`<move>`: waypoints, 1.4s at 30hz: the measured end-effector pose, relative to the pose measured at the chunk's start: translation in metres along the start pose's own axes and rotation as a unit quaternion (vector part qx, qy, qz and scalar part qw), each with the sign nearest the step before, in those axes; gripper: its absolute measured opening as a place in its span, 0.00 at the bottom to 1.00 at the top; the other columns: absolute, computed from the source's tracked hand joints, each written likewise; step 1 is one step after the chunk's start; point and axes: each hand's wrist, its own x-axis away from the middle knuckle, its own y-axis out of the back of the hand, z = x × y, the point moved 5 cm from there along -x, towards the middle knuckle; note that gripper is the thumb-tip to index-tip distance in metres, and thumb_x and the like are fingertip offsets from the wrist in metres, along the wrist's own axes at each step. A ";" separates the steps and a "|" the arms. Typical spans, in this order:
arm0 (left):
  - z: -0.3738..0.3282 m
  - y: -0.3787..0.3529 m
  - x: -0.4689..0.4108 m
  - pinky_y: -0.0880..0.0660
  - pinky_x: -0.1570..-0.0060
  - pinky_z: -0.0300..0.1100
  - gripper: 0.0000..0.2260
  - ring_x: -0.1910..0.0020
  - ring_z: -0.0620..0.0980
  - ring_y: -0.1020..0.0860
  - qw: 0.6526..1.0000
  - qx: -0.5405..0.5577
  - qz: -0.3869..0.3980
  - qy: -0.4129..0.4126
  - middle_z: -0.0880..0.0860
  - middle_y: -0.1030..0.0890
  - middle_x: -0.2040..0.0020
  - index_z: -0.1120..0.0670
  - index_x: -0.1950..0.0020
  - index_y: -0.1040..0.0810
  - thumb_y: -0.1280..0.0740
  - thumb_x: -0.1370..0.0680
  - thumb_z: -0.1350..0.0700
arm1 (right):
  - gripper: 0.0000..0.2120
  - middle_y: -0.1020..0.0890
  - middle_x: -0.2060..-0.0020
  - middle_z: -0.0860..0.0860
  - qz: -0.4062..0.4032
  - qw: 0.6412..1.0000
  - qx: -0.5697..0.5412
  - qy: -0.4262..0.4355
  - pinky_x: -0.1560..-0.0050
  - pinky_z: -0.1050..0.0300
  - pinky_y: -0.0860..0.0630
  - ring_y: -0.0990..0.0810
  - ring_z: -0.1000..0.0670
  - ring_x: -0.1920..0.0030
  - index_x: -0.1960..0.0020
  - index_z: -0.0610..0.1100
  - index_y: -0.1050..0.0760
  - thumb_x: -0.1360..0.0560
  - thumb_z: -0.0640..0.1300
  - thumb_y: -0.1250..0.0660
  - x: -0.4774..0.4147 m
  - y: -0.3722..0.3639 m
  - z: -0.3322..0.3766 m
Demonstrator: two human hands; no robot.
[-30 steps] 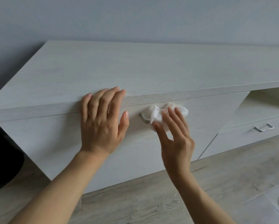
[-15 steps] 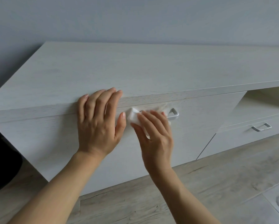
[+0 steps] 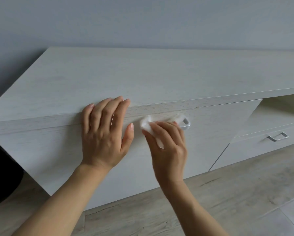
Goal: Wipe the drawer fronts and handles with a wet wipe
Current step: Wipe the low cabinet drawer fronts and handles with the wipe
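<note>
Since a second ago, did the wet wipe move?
Yes. The wet wipe slid left along the drawer handle: it hid the handle's right end before, and now that end shows.

I read the wipe (image 3: 147, 124) under my right fingers (image 3: 166, 132) as plain white. The handle (image 3: 185, 124) just right of those fingers is matt silver. The drawer front (image 3: 211, 133) behind both sets of fingers is off-white with fine pale-grey wood grain. The top (image 3: 159, 74) beyond my left fingers (image 3: 107, 109) matches it. The wall (image 3: 142, 19) farther beyond is flat blue-grey. The floor (image 3: 245, 188), nearer me than the fingers, shows grey-beige grained planks. Far left of my left fingers, one object (image 3: 1, 167) reads black.
</note>
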 end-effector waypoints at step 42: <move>0.002 -0.001 0.001 0.43 0.32 0.50 0.19 0.37 0.57 0.29 1.000 -0.004 -0.010 -0.003 0.58 0.23 0.37 0.58 0.32 0.28 0.48 0.17 0.50 | 0.12 0.17 0.54 0.46 -0.006 0.999 0.005 0.033 0.35 0.52 0.28 0.21 0.50 0.48 0.53 0.36 0.18 0.26 0.45 0.29 0.003 -0.003 -0.003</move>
